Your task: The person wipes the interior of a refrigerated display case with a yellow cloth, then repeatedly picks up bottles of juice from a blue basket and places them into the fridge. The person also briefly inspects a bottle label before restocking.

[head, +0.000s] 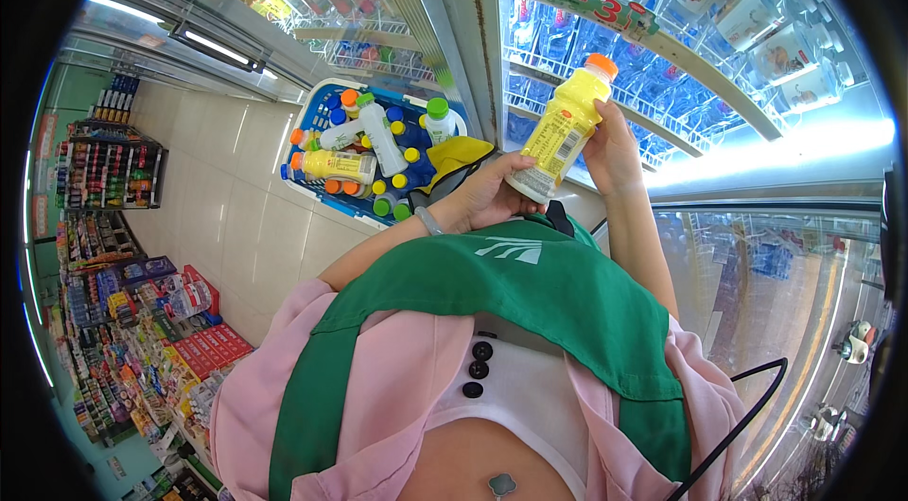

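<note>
Both of my hands hold a yellow drink bottle (560,135) with an orange cap, tilted, its printed label and barcode facing me. My left hand (500,192), with a pale bangle at the wrist, grips the bottle's lower end. Around the upper side, below the cap, are the fingers of my right hand (613,146). Left of my hands, a blue and white plastic basket (312,199) holds several bottles with green, orange, yellow and blue caps. A yellow and grey cloth item (457,157) lies at its right edge, close to my left forearm.
Beyond the bottle stands a lit drinks cooler (709,118) with wire shelves of water bottles. Its metal door frame (479,40) rises between the basket and the shelves. Tiled floor (234,217) and stocked store shelves (110,174) lie to the left. A black cable (762,402) curves at lower right.
</note>
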`<state>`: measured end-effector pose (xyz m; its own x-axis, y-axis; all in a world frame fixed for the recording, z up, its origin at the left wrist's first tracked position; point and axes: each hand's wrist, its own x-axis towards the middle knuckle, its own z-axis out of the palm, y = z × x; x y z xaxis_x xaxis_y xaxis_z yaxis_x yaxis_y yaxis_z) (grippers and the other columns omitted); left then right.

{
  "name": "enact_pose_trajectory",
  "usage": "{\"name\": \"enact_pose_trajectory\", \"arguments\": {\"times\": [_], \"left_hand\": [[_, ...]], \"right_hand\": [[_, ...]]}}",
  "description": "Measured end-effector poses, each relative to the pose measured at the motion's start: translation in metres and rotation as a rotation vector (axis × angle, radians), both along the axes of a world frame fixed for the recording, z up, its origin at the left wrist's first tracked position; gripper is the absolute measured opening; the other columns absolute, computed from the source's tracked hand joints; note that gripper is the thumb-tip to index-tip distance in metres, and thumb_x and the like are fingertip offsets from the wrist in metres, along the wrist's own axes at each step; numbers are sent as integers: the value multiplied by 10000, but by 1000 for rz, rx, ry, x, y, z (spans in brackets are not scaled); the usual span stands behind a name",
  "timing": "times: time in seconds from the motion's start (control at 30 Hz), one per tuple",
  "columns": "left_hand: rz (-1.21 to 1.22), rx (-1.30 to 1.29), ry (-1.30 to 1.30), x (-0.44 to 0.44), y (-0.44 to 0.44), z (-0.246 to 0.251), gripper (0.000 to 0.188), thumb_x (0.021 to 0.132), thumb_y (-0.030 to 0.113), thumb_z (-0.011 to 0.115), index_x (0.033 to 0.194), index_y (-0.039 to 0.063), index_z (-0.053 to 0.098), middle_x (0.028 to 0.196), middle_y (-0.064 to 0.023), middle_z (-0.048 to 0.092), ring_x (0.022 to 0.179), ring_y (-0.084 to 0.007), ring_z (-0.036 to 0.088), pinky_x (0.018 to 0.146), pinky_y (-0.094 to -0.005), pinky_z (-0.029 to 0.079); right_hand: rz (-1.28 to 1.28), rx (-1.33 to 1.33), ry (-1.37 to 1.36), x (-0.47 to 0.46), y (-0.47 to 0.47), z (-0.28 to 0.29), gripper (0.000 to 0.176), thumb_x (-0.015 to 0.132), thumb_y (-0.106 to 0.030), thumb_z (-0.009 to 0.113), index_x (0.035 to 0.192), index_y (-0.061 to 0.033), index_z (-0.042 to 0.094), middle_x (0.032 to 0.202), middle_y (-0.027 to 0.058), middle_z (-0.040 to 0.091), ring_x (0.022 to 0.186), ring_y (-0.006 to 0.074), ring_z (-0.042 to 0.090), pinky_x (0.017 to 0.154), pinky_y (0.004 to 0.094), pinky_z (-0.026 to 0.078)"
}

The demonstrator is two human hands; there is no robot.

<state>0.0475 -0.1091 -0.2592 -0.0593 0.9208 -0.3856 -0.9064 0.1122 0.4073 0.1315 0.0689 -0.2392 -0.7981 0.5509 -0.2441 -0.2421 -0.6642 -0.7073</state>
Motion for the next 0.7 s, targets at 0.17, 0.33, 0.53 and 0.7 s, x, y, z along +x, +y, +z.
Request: {"name": "enact_pose_trajectory", "arguments": {"times": [0.17,0.33,0.53,0.7], "left_hand": [[4,-9,-4,0,0,-1,466,901,304,569,1244,12,450,1051,-166,589,819,-252,591,741,-354,506],[-8,3,4,0,0,-1,462,902,306,568,1248,23,452,1061,-160,590,825,-251,590,744,-353,504],[-9,7,3,0,1,-1,463,902,307,568,1251,25,451,1067,-159,588,830,-253,590,748,-357,504],[-7,3,-2,0,0,-2,467,904,308,568,1250,17,449,1066,-163,587,830,-254,590,748,-356,504]], "right_hand": [[-2,-2,-3,0,0,1,324,931,-210,544,1184,-12,500,1130,92,583,1056,185,549,948,333,420],[0,-4,0,0,1,-1,333,932,-207,542,1198,-12,490,1143,94,576,1055,186,549,947,332,423],[-3,-8,-2,0,2,-4,343,934,-212,546,1210,-18,483,1141,93,571,1057,179,547,942,324,426],[-7,-4,-14,1,1,-3,343,935,-214,545,1211,-19,483,1137,90,571,1049,176,547,939,322,426]]}}
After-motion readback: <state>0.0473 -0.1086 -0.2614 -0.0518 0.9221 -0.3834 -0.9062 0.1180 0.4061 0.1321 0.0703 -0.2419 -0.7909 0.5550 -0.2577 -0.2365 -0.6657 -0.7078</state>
